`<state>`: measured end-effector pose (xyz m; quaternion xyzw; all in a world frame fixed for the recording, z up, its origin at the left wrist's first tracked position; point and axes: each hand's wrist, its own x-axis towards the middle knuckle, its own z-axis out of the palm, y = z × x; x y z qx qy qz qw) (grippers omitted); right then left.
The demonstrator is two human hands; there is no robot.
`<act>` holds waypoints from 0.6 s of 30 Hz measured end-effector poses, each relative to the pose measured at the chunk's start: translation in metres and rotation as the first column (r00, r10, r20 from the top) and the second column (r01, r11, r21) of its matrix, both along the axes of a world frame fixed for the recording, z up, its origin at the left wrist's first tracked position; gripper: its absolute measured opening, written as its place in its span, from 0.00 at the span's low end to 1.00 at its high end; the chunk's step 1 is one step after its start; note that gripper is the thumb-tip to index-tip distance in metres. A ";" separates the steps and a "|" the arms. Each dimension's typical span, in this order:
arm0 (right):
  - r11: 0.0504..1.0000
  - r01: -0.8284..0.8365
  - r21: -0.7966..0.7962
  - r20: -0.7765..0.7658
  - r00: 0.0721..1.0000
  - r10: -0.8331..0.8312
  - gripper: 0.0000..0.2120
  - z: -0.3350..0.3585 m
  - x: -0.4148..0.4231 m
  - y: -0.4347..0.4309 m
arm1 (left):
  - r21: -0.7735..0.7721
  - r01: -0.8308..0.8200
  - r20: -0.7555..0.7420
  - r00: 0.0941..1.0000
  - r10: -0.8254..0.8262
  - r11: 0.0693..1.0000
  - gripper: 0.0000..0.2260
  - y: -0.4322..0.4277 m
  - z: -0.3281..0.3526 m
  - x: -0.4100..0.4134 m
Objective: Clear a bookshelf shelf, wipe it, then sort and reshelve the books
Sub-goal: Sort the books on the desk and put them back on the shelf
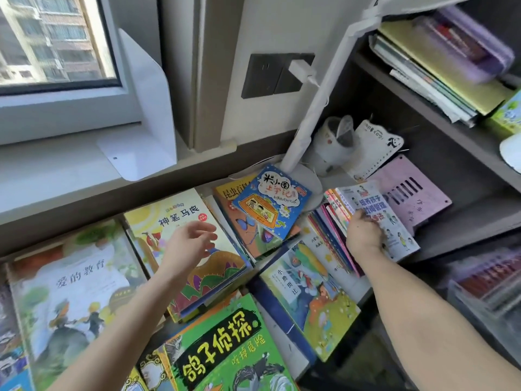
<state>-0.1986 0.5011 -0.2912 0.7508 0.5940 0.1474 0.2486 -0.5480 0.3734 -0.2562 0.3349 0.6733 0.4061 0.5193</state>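
Dark bookshelf (417, 105) by a sunny window, desk (275, 331) buried in kids' books, right hand (363, 234) gripping a white book (396, 231) atop the leaning row (329, 235) at the desk's right edge, left hand (191, 241) open, hovering over a yellow book (174, 215)

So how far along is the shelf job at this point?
Many books already lie spread flat outside the shelf, like the green detective book. The right hand grips the white blue-titled book at a leaning row on the shelf; the left hand hovers open. No cloth shows, so wiping cannot be judged. Sorting and shelving the spread books remains.
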 end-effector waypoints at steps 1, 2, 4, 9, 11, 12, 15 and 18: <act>1.000 -0.012 0.020 -0.003 1.000 0.012 0.25 0.004 -0.003 0.000 | 0.001 -0.001 0.012 1.000 0.001 1.000 0.09 -0.001 0.001 0.000; 0.999 -0.012 0.040 -0.015 1.000 0.013 0.23 0.010 -0.007 0.000 | 0.001 -0.002 0.027 1.000 0.002 1.000 0.09 -0.003 0.003 -0.001; 0.997 0.000 0.082 -0.064 0.998 0.005 0.18 0.027 -0.018 0.000 | 0.001 -0.004 0.052 0.999 0.004 1.000 0.09 -0.007 0.008 -0.002; 0.971 -0.018 0.238 -0.175 0.983 0.061 0.13 0.082 -0.065 -0.013 | 0.042 0.016 0.121 0.992 -0.021 0.999 0.06 -0.025 0.032 0.003; 0.953 -0.023 0.302 -0.248 0.963 0.101 0.12 0.097 -0.091 -0.029 | 0.067 0.026 0.165 0.986 -0.037 0.997 0.04 -0.035 0.048 0.009; 0.946 -0.021 0.324 -0.293 0.949 0.121 0.13 0.102 -0.105 -0.040 | 0.079 0.027 0.187 0.982 -0.041 0.996 0.04 -0.041 0.056 0.013; 0.935 -0.054 0.351 -0.412 0.888 0.206 0.15 0.115 -0.152 -0.083 | 0.126 0.069 0.247 0.964 -0.098 0.990 0.09 -0.059 0.078 0.014; 0.878 -0.236 0.417 -0.438 0.794 0.422 0.16 0.119 -0.195 -0.142 | 0.117 0.103 0.330 0.934 -0.136 0.988 0.35 -0.086 0.094 0.003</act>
